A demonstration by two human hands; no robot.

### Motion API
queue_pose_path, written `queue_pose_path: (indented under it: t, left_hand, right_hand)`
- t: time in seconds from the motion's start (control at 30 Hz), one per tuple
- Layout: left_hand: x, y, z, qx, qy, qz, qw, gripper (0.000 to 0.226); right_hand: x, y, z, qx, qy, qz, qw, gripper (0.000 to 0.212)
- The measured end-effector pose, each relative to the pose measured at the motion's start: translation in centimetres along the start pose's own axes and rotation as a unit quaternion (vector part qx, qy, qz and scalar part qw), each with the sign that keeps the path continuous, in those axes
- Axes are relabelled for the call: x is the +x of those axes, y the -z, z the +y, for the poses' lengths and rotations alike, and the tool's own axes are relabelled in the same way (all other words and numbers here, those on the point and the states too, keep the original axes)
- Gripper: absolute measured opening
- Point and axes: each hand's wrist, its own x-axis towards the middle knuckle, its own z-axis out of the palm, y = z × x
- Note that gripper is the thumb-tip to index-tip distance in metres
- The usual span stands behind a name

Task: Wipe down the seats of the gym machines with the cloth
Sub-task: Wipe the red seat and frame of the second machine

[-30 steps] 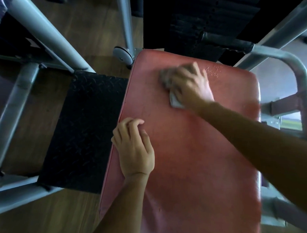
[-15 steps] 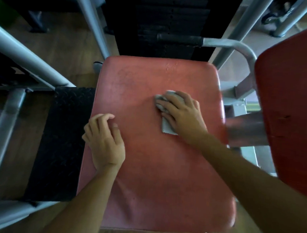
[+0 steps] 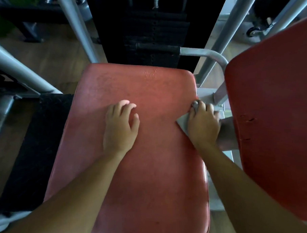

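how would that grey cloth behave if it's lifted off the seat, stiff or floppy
Probably floppy: the grey cloth lies flat on the red seat and bunches up under the right hand, near its fingertips. Likely light, since its exposed corner looks thin. It would probably sag from the grip rather than hold shape.

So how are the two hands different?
The left hand holds nothing, while the right hand holds a grey cloth. The left hand rests near the middle of the red seat, but the right hand is at the seat's right edge. The left hand's fingers lie loose, and the right hand's fingers curl on the cloth. Both hands are palm down on the seat.
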Motion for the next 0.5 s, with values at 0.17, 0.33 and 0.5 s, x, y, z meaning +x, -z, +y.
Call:
queue_pose_path:
  t: [0.17,0.33,0.5]
  left_hand:
    - [0.1,-0.1,0.0,0.028,0.011,0.008,1.000,0.035]
    - [0.3,-0.1,0.3,0.066,0.035,-0.023,0.997,0.037]
    - [0.5,0.1,0.7,0.082,0.056,-0.050,0.994,0.040]
  right_hand:
    - [6.3,-1.2,-0.9,-0.001,0.031,-0.050,0.998,0.048]
    - [2.0,0.1,0.2,-0.017,0.005,-0.028,0.999,0.047]
    - [5.1,-1.1,-0.1,-0.018,-0.015,-0.058,0.998,0.043]
